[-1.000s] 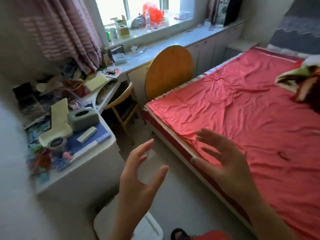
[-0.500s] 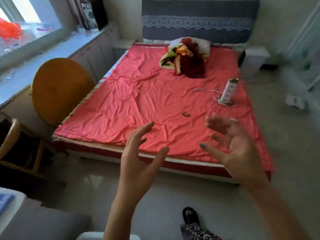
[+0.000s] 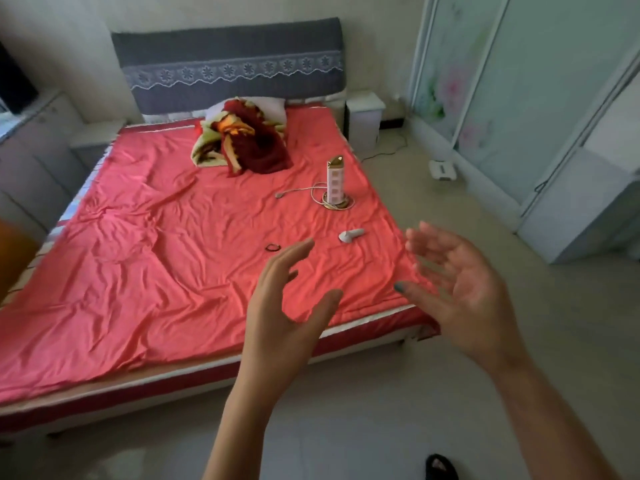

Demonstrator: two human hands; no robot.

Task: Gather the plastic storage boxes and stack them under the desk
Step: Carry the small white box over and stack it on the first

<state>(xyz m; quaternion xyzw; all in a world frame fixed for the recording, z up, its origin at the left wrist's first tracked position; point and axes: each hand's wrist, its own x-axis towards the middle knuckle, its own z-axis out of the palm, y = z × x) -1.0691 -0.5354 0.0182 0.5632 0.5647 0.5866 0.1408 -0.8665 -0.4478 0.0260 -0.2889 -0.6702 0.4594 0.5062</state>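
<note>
Plastic storage boxes are out of sight as we swing from the desk to the red satin-covered bed [image 3: 138,254], left hand [image 3: 277,306] and right hand [image 3: 460,289] raised, fingers spread, holding nothing, still searching.

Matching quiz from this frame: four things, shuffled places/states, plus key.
Things:
1. tower power strip
2. hair tie
3. blanket
4. left hand

Places/states:
A. crumpled by the headboard
B. open, holding nothing
C. upright, cable coiled at its base
D. small black loop, flat on the red sheet

Pairs: 1-C, 2-D, 3-A, 4-B
</note>
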